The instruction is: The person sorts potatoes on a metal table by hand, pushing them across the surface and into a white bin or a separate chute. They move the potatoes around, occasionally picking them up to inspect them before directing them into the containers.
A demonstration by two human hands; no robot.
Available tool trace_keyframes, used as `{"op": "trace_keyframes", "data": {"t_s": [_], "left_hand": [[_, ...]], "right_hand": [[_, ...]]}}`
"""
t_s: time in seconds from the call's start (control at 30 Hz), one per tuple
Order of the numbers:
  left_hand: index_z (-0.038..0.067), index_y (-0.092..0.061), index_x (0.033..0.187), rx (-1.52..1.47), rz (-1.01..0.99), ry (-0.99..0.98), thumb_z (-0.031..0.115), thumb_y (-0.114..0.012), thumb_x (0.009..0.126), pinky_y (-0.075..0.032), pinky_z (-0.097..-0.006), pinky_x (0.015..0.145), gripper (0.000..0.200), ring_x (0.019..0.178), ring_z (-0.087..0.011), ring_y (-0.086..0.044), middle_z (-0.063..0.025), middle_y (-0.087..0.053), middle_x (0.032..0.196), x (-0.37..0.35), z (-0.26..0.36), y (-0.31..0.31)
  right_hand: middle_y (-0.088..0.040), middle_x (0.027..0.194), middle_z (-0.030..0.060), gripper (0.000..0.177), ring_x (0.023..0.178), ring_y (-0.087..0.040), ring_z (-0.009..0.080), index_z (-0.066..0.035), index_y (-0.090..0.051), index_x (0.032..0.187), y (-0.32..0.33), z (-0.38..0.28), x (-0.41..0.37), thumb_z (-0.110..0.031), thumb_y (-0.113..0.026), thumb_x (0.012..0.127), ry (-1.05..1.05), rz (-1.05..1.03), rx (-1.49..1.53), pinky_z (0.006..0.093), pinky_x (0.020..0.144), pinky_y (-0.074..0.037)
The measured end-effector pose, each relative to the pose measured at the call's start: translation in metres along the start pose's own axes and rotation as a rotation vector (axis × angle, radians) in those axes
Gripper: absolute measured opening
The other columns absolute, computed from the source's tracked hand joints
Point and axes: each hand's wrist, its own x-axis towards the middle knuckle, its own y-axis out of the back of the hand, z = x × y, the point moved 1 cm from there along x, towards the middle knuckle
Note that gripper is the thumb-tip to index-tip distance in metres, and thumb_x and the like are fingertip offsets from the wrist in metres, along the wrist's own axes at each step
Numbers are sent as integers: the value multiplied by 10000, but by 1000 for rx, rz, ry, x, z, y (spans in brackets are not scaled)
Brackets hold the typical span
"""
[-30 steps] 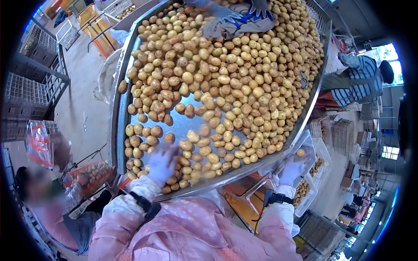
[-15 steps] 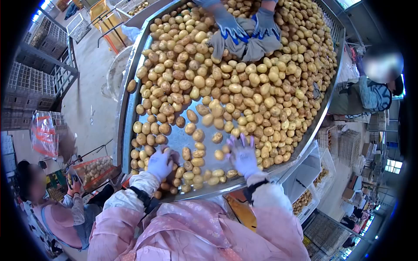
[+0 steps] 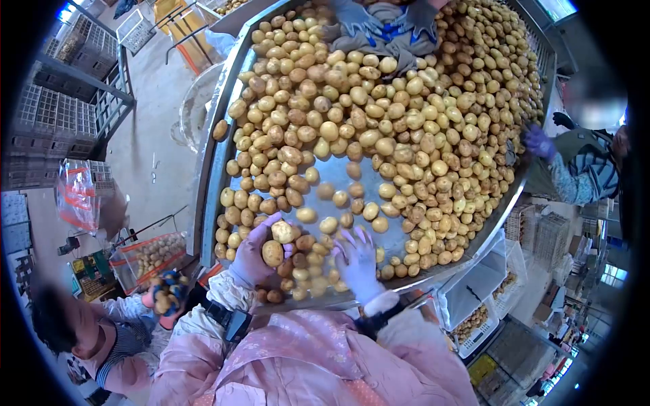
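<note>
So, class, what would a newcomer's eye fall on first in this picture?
First, the mass of potatoes covering most of the metal table. Then, at the near edge, the pale purple gloves: the left hand holds potatoes, while the right hand is open beside it, fingers spread. On the far side, another person's gloved hands are on a grey cloth.

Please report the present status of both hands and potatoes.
Left hand holding two potatoes. Right hand open, over table. Cloth on potato pile, under another person's hands.
</note>
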Motion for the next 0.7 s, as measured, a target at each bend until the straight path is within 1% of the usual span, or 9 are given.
{"op": "trace_keyframes", "data": {"t_s": [0.03,0.1,0.17,0.33,0.37,0.47,0.57,0.6,0.7], "left_hand": [[28,-392,1582,-241,-23,43,-8,-746,946,-518,-350,1083,729,1259,-196,-613,-134,-609,1411,0,-12,-6],[35,-416,1568,-113,-56,65,31,-759,943,-520,-379,1087,713,1251,-213,-626,-121,-619,1393,1,-6,-27],[117,-452,1556,-1189,70,640,120,-707,999,-530,-423,1075,612,1211,-248,-651,-97,-632,1364,0,-21,-63],[193,-555,1335,-763,166,550,213,-669,1041,-560,-320,663,316,808,-155,-634,-4,-640,1014,-11,-80,-89],[204,-564,1302,-543,143,579,237,-679,1024,-487,-289,596,303,721,-110,-562,27,-618,964,-12,-79,-79],[202,-622,1154,-719,12,722,444,-560,1052,-366,-270,481,270,588,-85,-486,-2,-632,851,-15,-83,-59],[142,-609,1180,-666,36,725,458,-526,1082,-373,-266,478,340,656,-143,-566,-52,-643,888,-26,-69,-70],[149,-600,1210,-607,-6,625,439,-518,1092,-417,-284,525,323,703,-162,-581,-68,-649,931,-31,-76,-82],[137,-557,1309,-926,-190,708,443,-486,1119,-581,-434,847,367,945,-256,-658,-120,-656,1148,-42,-81,-116]], "right_hand": [[-605,1358,165,457,1328,-540,414,-96,-646,1322,5,-12,-11,-214,-738,890,-85,108,81,556,1112,-443],[-588,1359,209,529,1319,-545,432,-28,-602,1370,8,-51,-10,-178,-740,883,-182,2,445,517,1113,-456],[-574,1386,211,533,1325,-551,425,-54,-601,1407,-5,-71,-15,-192,-733,909,-229,-10,425,497,1106,-470],[-620,1300,203,480,1259,-592,428,-59,-605,1405,65,-20,-49,-196,-700,955,-330,111,341,468,1078,-495],[-632,1281,200,498,1241,-600,421,-43,-585,1422,96,8,-72,-203,-693,963,-390,223,160,472,1072,-498],[-658,1197,140,477,1089,-657,339,-25,-556,1430,189,58,-127,-196,-662,997,-627,665,-56,455,959,-553],[-651,1189,96,477,1002,-676,262,-9,-516,1472,241,81,-154,-180,-628,1042,-799,953,-130,409,892,-578],[-644,1252,117,504,1071,-662,265,10,-493,1496,234,68,-154,-197,-627,1057,-961,1086,520,403,953,-553],[-671,1268,117,508,1127,-669,259,-5,-532,1472,130,65,-161,-274,-648,1057,-1032,716,968,411,995,-543]]}}
